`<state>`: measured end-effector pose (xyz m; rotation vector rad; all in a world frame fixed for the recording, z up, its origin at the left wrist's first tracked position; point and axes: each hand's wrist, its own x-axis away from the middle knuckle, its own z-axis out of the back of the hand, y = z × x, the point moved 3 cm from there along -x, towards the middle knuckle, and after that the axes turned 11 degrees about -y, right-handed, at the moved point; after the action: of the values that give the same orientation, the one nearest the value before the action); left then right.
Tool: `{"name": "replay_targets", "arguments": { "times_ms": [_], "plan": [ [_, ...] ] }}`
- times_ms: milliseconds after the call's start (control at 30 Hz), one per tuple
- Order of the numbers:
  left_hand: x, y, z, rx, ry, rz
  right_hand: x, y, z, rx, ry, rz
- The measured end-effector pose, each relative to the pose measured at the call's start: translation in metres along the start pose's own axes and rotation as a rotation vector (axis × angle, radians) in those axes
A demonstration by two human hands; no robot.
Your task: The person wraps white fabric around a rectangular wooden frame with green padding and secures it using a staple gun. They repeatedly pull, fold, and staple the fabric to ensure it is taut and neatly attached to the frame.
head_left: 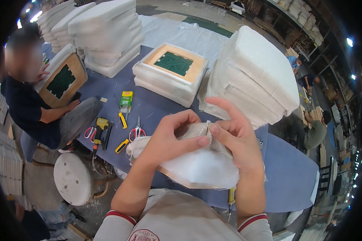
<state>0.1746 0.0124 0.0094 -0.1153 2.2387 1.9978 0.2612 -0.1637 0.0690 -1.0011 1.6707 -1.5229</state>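
I hold a padded seat cushion [201,168] on its wooden base, wrapped in white wadding, tilted toward me over the near edge of the blue table [285,168]. A beige woven fabric piece [191,130] lies folded over its top corner. My left hand [171,134] pinches that fabric with thumb and fingers. From the right, my right hand [233,128] pinches the same fold, its index finger raised. The cushion's lower edge is hidden behind my forearms.
Red-handled scissors [137,130], yellow cutters [122,119], a staple gun [100,130] and a green box [126,100] lie on the table. Stacks of white cushions [108,36] [253,76] and an upturned seat frame [173,68] sit beyond. A seated person [32,108] holds another frame at left; a round stool [72,178] stands below.
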Motion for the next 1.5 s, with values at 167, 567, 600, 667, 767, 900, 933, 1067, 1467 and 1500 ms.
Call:
{"name": "replay_targets", "arguments": {
  "times_ms": [167,567,600,667,767,900,933,1067,1467,1500],
  "plan": [
    [-0.005,0.001,0.003,-0.061,0.012,-0.047,0.0,0.001,0.005,0.085,0.052,0.088],
    [-0.043,-0.007,0.02,-0.081,0.072,-0.362,-0.02,-0.006,0.019,0.446,0.308,0.419],
    [-0.05,-0.008,0.023,-0.167,0.043,-0.527,-0.021,0.001,0.032,0.542,0.241,0.578],
    [-0.062,-0.004,0.023,-0.233,0.037,-0.679,-0.028,0.003,0.051,0.65,0.114,0.802],
    [-0.093,-0.012,0.027,-0.287,0.063,-0.74,-0.047,0.0,0.079,0.753,0.086,0.828],
    [-0.141,-0.012,0.031,-0.242,0.314,-0.23,-0.089,-0.015,0.102,0.75,0.382,0.225],
    [-0.149,-0.01,0.028,-0.18,0.329,-0.179,-0.09,-0.015,0.099,0.79,0.453,0.177],
    [-0.156,-0.028,0.03,-0.143,0.343,-0.217,-0.092,0.005,0.091,0.769,0.633,0.277],
    [-0.193,-0.061,0.066,-0.029,0.065,-0.589,-0.125,0.015,0.138,0.756,0.267,0.787],
    [-0.195,-0.066,0.071,-0.035,0.058,-0.583,-0.128,0.015,0.137,0.744,0.31,0.699]
  ]
}}
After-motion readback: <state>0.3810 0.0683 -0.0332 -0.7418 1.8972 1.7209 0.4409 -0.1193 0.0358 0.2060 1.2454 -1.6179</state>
